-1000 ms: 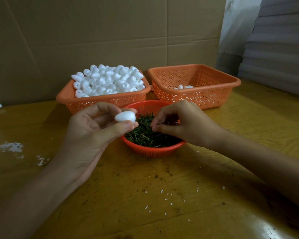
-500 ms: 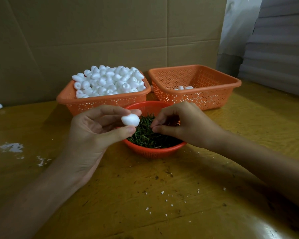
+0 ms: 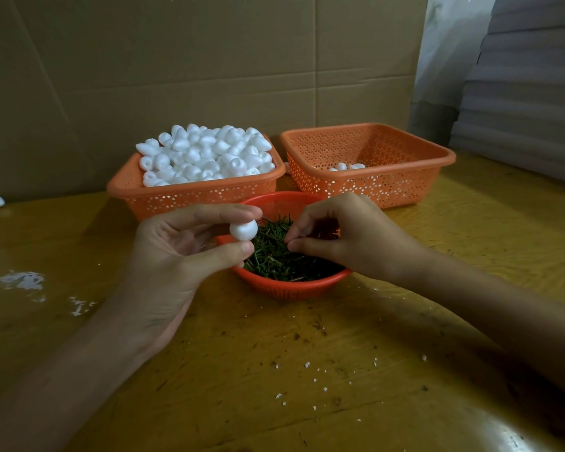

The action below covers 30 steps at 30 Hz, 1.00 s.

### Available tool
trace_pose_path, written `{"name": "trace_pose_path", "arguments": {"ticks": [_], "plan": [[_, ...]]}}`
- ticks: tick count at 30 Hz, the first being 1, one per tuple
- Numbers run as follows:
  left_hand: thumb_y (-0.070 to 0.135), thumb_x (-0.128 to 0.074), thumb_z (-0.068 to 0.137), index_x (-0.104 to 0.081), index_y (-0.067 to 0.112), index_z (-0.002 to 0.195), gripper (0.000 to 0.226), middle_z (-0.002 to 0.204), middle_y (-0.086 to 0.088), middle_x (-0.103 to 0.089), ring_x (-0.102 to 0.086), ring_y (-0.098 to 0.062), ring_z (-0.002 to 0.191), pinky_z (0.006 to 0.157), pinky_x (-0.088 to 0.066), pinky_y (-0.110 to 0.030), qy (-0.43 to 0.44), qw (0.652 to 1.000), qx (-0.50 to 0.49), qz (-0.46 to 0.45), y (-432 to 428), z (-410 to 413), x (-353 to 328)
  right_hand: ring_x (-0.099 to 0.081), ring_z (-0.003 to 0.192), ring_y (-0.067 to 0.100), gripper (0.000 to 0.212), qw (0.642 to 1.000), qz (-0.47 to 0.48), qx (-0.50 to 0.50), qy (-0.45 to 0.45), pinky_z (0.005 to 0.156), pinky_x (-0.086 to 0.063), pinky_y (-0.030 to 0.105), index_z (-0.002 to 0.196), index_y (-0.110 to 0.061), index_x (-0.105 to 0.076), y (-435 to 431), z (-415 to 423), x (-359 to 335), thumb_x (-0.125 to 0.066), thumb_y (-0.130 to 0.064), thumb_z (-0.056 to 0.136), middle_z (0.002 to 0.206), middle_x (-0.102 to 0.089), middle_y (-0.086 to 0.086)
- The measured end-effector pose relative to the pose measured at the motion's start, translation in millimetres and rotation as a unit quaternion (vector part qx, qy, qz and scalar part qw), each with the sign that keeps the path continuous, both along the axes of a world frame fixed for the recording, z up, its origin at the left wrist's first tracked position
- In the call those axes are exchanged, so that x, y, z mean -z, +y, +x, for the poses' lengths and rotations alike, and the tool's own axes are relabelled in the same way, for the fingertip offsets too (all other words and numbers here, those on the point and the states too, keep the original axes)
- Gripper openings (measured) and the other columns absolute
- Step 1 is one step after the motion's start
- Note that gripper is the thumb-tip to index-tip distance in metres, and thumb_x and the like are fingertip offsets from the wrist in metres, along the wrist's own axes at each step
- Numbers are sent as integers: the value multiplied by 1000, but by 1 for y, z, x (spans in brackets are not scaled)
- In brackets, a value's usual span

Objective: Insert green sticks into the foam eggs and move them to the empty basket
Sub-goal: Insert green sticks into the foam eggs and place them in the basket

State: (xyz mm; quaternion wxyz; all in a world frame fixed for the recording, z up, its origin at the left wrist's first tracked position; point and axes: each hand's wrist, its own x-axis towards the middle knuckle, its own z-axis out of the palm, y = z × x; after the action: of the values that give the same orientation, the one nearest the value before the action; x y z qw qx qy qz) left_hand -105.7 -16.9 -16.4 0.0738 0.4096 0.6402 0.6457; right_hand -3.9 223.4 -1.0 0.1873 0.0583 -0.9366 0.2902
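Head view: left hand (image 3: 177, 256) pinches a smooth white foam egg (image 3: 243, 230); right hand (image 3: 356, 239) pinches thin green sticks (image 3: 274, 259).

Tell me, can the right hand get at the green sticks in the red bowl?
Likely yes. The right hand is over the red bowl, fingertips right at the green sticks, nothing between. The left hand, holding a foam egg, is off to the side.

Dim, warm light with soft shadows. A pale glare patch sits on the worktop (image 3: 516, 435) at near right. Centre is sharp; edges bow outward.
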Motion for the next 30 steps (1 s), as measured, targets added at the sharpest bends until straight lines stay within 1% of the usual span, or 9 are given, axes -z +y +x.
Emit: {"name": "trace_pose_path", "arguments": {"ticks": [4,6,8,11,13,15,17,24,30], "plan": [[37,-87,74,-82,34,108,35,115,-4,-77,-70,-12,94,90,-50,-42,-5,1000,2,0,0,3,-2,-72,88,6,7,1000,-5,-1,1,87,-57,42,92,-28,-80,0,0,0,-83,-24,88,91,-78,-9],[28,-87,72,-83,31,105,33,112,-6,-77,-69,-12,89,81,-54,-35,-15,1000,13,24,1,8,-3,-72,88,6,6,1000,-5,-1,1,87,-57,42,92,-27,-81,0,0,1,-83,-23,88,91,-78,-9],[11,-88,70,-85,25,102,34,106,-8,-77,-68,-12,83,68,-56,-27,-27,998,25,55,3,14,-3,-72,88,6,6,1000,-4,-1,0,87,-57,42,93,-27,-81,0,-1,0,-83,-23,88,91,-78,-9],[0,-86,70,-86,22,102,39,102,-7,-77,-68,-12,82,63,-56,-25,-33,998,24,49,6,21,-6,-72,89,5,6,1000,-4,0,-2,88,-57,42,92,-27,-81,0,0,0,-82,-24,88,91,-78,-10],[6,-92,62,-85,21,102,44,104,-9,-79,-69,-11,81,65,-57,-24,-42,998,16,49,6,23,-8,-71,89,4,6,1000,-2,1,-2,88,-56,41,93,-27,-81,-1,0,-1,-82,-24,88,91,-78,-11],[15,-83,67,-84,20,104,37,106,-11,-80,-71,-11,82,66,-58,-23,-55,997,13,57,6,25,-10,-71,89,4,6,1000,1,1,-1,88,-56,40,93,-27,-81,-1,0,-1,-82,-24,88,91,-78,-11],[17,-81,71,-84,20,105,35,108,-11,-80,-74,-14,87,67,-59,-23,-64,996,13,61,7,25,-10,-71,89,4,6,1000,4,1,0,87,-56,40,93,-27,-81,-1,1,-1,-82,-24,88,92,-78,-10],[17,-80,77,-78,14,110,33,114,-14,-80,-78,-28,97,63,-58,-22,-88,994,20,61,8,24,-12,-71,90,4,6,1000,5,-2,-1,88,-57,40,94,-27,-81,-1,1,-1,-82,-24,89,92,-78,-11],[7,-73,80,-74,6,111,30,117,-14,-78,-77,-31,104,67,-60,-24,-97,993,21,68,7,25,-12,-71,90,4,6,1000,3,-2,-2,88,-57,40,94,-27,-80,-1,1,-1,-82,-24,89,92,-77,-11]]}}
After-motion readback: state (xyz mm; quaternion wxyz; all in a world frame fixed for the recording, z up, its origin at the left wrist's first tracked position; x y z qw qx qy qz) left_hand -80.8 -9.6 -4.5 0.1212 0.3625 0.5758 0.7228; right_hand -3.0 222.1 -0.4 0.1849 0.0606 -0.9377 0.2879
